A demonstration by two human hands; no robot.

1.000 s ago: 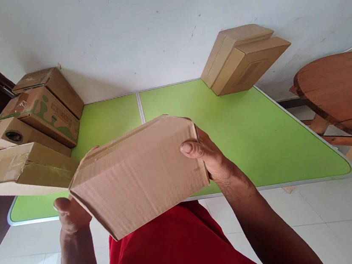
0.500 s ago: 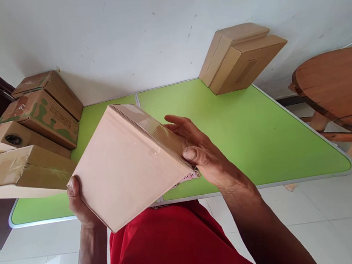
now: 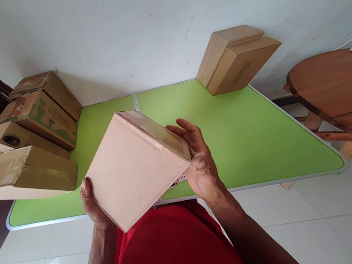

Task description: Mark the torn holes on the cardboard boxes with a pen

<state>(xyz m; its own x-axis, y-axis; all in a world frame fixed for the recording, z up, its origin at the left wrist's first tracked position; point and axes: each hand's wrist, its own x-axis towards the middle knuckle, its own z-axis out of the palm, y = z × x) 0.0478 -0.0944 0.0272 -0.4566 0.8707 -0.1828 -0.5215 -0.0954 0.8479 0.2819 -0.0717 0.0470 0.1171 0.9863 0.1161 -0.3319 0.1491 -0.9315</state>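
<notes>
A plain cardboard box [image 3: 136,171] is held tilted above the front of the green table, one corner pointing down toward my body. My left hand [image 3: 91,204] grips its left corner, thumb on the near face and the other fingers hidden behind. At the right corner, my right hand [image 3: 201,163] bears against the box with its palm and thumb, its fingers reaching along the taped side. Clear tape [image 3: 153,128] runs over that side. Below the right corner a small pale pink item with dark marks [image 3: 181,177] peeks out, mostly hidden.
Several taped cartons [image 3: 44,169] stand in a row at the left end of the green table [image 3: 238,141]. Two brown boxes [image 3: 244,63] lean against the wall at the back right. Beyond the right edge is a round wooden stool or table [image 3: 334,91].
The box has shifted slightly right and down in view, still between both hands. My right hand has slid around its corner, and the thumb has moved off the face toward the edge.
</notes>
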